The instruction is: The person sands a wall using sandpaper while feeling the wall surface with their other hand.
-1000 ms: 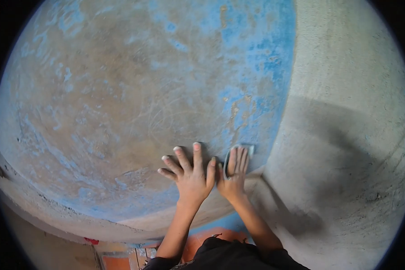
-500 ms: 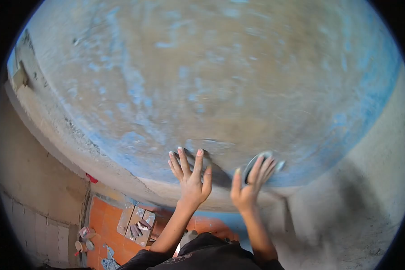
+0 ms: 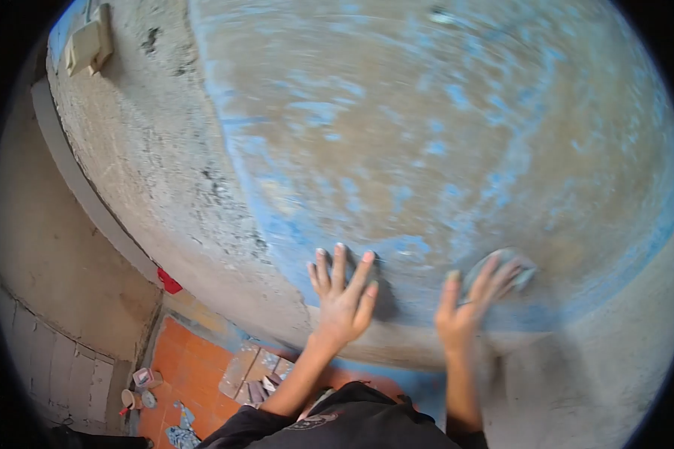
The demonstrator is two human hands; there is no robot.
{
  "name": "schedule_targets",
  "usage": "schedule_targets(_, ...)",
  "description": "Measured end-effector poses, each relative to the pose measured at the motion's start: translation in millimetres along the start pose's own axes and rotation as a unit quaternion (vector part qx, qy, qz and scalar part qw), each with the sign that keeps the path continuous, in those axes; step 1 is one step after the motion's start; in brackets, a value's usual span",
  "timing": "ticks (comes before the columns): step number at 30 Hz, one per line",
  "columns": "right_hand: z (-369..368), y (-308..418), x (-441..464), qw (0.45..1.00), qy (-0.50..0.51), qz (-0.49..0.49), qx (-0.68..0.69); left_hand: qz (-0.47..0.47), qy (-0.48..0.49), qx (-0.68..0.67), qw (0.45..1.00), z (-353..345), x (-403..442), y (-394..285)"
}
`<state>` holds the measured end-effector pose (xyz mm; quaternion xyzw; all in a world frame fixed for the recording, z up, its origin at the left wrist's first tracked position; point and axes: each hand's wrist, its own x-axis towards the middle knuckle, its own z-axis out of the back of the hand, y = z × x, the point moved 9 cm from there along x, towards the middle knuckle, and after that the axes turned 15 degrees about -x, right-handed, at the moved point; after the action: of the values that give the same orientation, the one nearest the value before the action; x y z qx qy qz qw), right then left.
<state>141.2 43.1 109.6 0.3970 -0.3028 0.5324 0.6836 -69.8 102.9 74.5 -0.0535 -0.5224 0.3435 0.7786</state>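
Note:
My left hand (image 3: 342, 295) lies against the wall (image 3: 397, 150), its fingers spread and holding nothing. The wall has worn blue paint with brown-grey patches. To the right, my right hand (image 3: 475, 299) presses a round grey-green pad (image 3: 528, 275) to the lower part of the blue area. The fingers lie across the back of the pad, and motion smears both. What the pad's underside is like cannot be seen.
A beige switch box (image 3: 84, 49) is fixed on the rough grey plaster at upper left. Below, an orange tiled floor (image 3: 176, 352) holds a small wooden stool (image 3: 251, 370) with several grey blocks, small tubs (image 3: 144, 378) and a crumpled cloth (image 3: 181, 434). A red scrap (image 3: 169, 280) hangs at left.
My right hand has moved right with the pad along the wall. The left hand remains spread on the wall. My view has shifted, bringing more of the rough plaster in at left.

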Motion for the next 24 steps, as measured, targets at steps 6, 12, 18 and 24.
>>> schedule_targets(6,-8.4,93.6,21.6,0.998,-0.033,0.04,-0.037,0.059,0.022,-0.075,0.995,46.4,-6.2,38.6)
schedule_targets(12,-90.0,108.0,-107.0,0.997,0.072,0.001,-0.013,0.061,0.108,-0.127,0.984,53.4,-26.9,56.5)
schedule_targets(18,-17.0,81.4,-7.7,0.997,-0.035,-0.065,0.033,0.049,0.186,-0.088,0.977,45.4,-33.8,58.4)
schedule_targets(24,-94.7,118.3,-117.0,0.995,0.092,0.022,-0.025,0.053,0.161,-0.195,0.966,38.7,-36.7,58.0)
